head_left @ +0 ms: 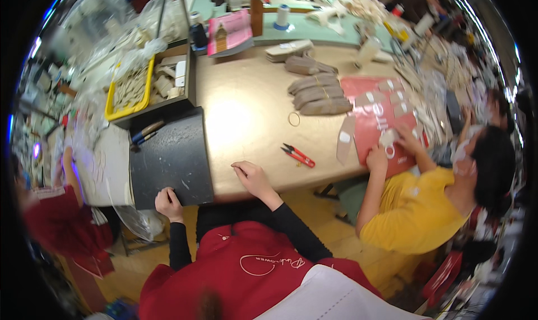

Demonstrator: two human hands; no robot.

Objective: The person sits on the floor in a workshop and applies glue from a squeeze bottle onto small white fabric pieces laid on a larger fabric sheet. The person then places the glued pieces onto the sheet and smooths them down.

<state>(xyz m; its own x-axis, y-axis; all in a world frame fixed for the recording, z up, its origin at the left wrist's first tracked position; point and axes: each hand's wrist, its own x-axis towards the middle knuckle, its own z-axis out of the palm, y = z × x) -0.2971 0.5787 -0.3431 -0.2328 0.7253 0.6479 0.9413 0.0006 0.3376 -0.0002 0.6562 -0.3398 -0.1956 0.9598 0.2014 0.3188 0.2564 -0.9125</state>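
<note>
Clutter rings the tan table (246,118). Left hand (168,203) curls loosely on the near edge of the dark slab (171,160), gripping nothing; right hand (253,177) rests half-closed and empty on the bare top beside it. One red-handled snips (298,155), one rubber band (294,119), three bundled stacks (316,94) beyond.

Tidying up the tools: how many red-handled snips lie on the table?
1: the red-handled snips lie on the tan table, right of the person's right hand. Clutter may hide others.

pink printed box (230,33) | back of table | beside blue-white spool (282,16)
</note>
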